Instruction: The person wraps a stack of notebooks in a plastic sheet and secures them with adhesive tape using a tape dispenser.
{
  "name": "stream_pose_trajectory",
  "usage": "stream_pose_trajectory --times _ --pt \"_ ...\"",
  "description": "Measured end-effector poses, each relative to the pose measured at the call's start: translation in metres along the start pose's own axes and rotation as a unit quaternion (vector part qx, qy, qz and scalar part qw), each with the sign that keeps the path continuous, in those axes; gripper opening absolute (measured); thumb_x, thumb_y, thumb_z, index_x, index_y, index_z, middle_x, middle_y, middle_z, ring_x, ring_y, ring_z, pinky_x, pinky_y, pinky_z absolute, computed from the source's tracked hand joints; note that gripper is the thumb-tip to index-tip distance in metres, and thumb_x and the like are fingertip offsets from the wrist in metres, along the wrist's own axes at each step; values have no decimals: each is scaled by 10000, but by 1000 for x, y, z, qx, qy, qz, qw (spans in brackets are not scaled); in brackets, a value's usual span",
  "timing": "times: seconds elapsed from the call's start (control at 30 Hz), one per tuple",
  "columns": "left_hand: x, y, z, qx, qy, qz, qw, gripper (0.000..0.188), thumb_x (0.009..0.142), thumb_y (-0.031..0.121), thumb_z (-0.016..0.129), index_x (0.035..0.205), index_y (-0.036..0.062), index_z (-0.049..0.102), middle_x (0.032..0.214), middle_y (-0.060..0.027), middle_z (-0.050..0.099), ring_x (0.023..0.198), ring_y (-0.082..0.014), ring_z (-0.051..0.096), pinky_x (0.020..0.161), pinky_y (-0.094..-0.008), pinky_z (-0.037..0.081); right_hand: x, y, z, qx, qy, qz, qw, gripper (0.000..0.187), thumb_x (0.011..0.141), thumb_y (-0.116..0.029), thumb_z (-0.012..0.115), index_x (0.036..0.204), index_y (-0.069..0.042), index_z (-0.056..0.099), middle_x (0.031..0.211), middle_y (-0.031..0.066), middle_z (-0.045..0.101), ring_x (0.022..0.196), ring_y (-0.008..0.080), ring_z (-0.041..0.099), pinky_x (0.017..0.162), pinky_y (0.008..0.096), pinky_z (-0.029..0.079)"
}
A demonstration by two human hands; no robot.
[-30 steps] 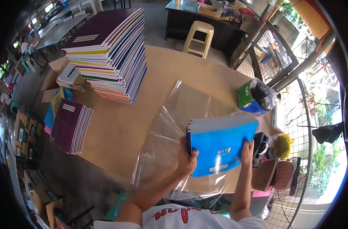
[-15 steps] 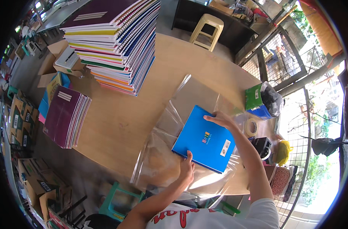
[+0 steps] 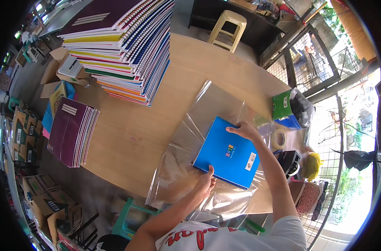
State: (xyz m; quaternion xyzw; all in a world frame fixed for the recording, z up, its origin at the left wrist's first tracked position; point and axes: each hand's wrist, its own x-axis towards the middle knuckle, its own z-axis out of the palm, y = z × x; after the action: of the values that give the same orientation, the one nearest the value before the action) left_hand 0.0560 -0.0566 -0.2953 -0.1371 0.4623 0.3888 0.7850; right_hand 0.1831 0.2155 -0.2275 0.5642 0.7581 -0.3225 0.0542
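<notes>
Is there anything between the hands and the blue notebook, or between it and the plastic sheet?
Nothing visible: the left hand and right hand touch the blue notebook directly. Nothing shows between it and the clear plastic sheet, though its underside is hidden.

Blue spiral-bound notebook (image 3: pixel 224 169) lying aslant on a clear plastic sheet (image 3: pixel 217 102) over a wooden tabletop (image 3: pixel 123 163). The left hand (image 3: pixel 205 184) grips its coiled near edge, thumb on the cover; the right hand (image 3: pixel 245 131) holds the far edge likewise. At left, a tall stack of spiral notebooks (image 3: pixel 127 54) and a shorter purple stack (image 3: pixel 67 131); at right, a green-and-blue box (image 3: pixel 281 104) and a black tape dispenser (image 3: pixel 287 160).
</notes>
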Motion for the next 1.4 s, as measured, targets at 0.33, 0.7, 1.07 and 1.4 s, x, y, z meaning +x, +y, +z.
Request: stream_pose_trajectory --times 0.33,0.7,1.07,1.4 --pt "-35 0 14 23 -5 21 1000 505 879 627 631 874 171 413 805 31 351 718 -113 305 697 -294 214 -7 6 -2 -9 -9 -15 1000 877 616 -830 688 773 30 759 695 176 702 691 297 708 629 403 540" --pt "-37 5 -21 111 5 28 993 738 838 598 704 1298 55 508 1177 -95 573 1106 -231 554 1073 -453 367 -15 3 8 4 -20 -7 1000 918 596 -838 696 835 45 765 750 197 717 734 310 723 659 391 568" --pt "-61 3 -42 169 60 66 982 590 856 628 662 1080 85 609 1014 -78 636 953 -202 630 778 -388 544 -24 -13 37 21 -32 2 999 939 597 -855 675 834 50 760 769 187 724 764 328 724 684 396 576" --pt "-124 2 -108 758 -65 550 345 329 765 200 740 1070 101 664 967 -85 668 947 -295 635 933 -461 453 -70 -28 39 -71 137 -49 987 750 653 -730 748 1054 -97 756 1034 144 696 996 332 658 829 446 536"
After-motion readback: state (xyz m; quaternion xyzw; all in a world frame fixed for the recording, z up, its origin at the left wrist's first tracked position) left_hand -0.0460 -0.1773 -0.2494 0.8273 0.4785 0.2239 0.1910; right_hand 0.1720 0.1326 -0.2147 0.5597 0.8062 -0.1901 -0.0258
